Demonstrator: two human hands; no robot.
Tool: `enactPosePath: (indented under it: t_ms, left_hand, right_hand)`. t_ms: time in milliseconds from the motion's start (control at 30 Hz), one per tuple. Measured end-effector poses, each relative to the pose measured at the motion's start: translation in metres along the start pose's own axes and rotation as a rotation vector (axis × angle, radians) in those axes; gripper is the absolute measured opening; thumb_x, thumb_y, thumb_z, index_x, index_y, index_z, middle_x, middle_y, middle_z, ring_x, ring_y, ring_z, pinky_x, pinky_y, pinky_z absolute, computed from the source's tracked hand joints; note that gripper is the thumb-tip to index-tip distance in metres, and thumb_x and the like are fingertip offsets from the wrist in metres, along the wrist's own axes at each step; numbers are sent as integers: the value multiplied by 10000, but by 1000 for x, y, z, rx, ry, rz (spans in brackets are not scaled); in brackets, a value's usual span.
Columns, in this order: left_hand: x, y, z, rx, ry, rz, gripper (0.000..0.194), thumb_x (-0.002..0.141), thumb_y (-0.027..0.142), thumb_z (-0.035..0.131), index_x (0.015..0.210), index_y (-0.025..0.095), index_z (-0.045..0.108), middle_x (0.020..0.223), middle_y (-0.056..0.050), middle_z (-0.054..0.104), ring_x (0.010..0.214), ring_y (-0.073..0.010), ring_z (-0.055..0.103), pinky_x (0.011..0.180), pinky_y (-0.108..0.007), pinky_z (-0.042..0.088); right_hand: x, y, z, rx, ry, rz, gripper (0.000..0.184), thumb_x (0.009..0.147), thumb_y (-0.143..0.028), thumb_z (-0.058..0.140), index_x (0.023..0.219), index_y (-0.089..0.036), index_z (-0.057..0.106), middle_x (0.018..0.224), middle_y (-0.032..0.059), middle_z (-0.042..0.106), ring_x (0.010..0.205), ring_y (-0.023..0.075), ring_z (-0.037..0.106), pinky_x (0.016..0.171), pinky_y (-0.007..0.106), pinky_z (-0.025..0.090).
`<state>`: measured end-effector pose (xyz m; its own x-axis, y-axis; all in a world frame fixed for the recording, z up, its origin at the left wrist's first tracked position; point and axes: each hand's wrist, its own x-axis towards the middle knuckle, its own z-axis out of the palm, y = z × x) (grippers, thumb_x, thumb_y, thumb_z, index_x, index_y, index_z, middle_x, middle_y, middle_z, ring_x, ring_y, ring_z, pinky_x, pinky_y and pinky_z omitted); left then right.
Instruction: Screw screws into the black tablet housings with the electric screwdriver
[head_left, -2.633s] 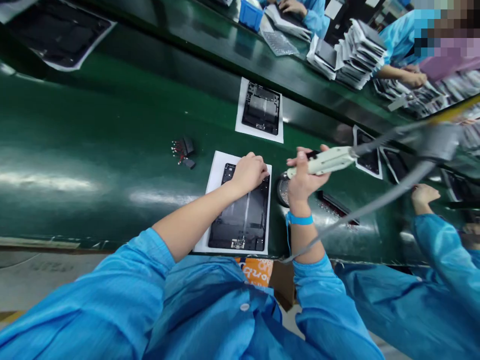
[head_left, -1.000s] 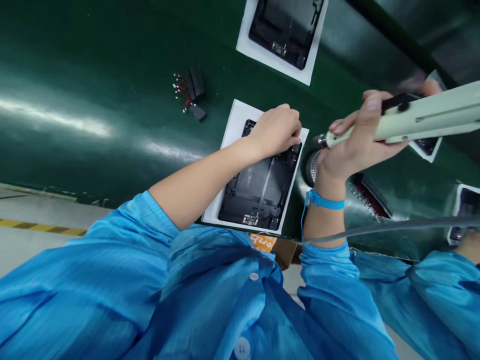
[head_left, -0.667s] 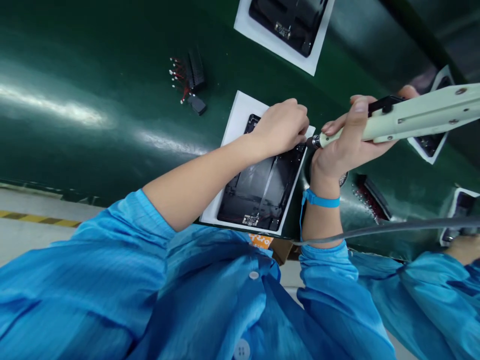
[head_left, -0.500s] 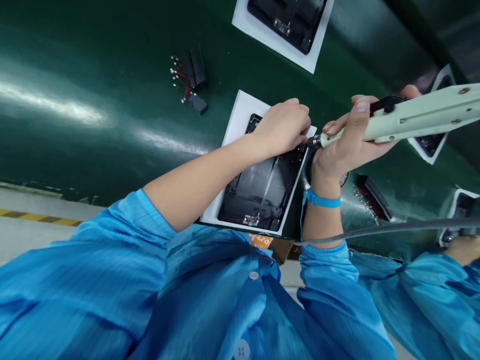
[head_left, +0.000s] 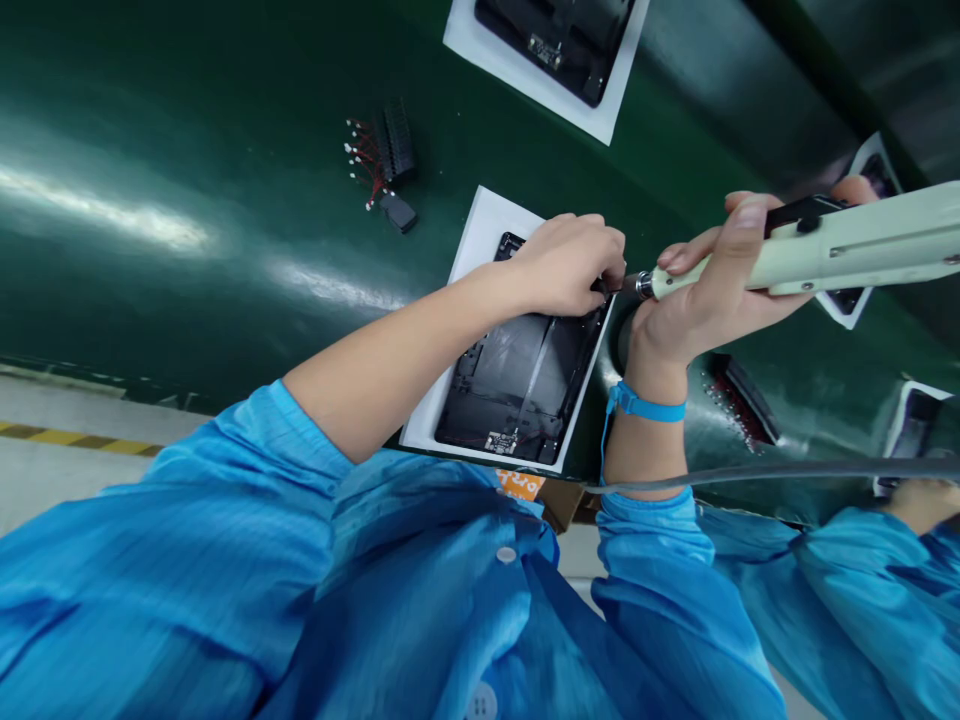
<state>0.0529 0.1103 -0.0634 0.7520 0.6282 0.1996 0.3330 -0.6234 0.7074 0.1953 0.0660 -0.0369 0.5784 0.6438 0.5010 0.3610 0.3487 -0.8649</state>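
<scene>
Nothing legible: the orange printed sheet (head_left: 520,485) by my chest shows only cut-off letters, and the small pale label (head_left: 501,442) on the dark tablet housing (head_left: 521,395) is too small to read.

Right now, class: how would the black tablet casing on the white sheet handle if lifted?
The thin, flat tablet casing is probably stiff, but its exposed inner parts look fragile. On the white sheet, it would likely slide if pushed.
</scene>
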Motion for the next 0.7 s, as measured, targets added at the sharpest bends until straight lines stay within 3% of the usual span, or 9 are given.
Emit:
enactPosePath:
  t_ms: [167,333,500,633,700]
  left_hand:
    - [1,-2,1,-21,6,-15,118,978,295,834,1052,304,926,1210,-53,836,1277,-354,689,1081,-507,504]
    - [3,-4,4,-14,18,-13,133,981,305,830,1077,293,921,1196,-63,840,1297,-363,698,1110,-520,519]
    - [3,-4,5,-2,27,-4,176,982,333,837,1127,287,925,1161,-63,849,1284,-361,710,1120,-519,543]
    - [3,-4,4,11,15,-23,134,987,290,828,1078,290,927,1169,-54,850,1287,-346,711,1110,-497,536]
    - [3,-5,4,3,14,-30,109,987,302,852,1067,297,927,1169,-45,849,1283,-339,714,1105,-485,532]
  right_hand:
    - [-4,-8,6,-51,-23,45,571,1183,-427,419,1732,-427,265,1409,71,629,652,91,642,600,276,630]
    - [-5,-11,7,-6,4,-22,482,1162,-392,497,1612,-370,326,1242,17,638,540,45,462,540,207,546]
    - [-1,-6,8,-11,49,-71,466,1077,-480,620,1480,-371,412,1119,-21,650,530,83,470,526,265,506]
    - [-2,-1,7,-63,31,-52,524,1112,-546,580,1583,-413,394,1199,22,635,632,143,618,601,351,612]
    - [-4,1,6,-73,21,-46,564,1130,-556,554,1639,-414,355,1235,39,642,620,132,593,626,363,636]
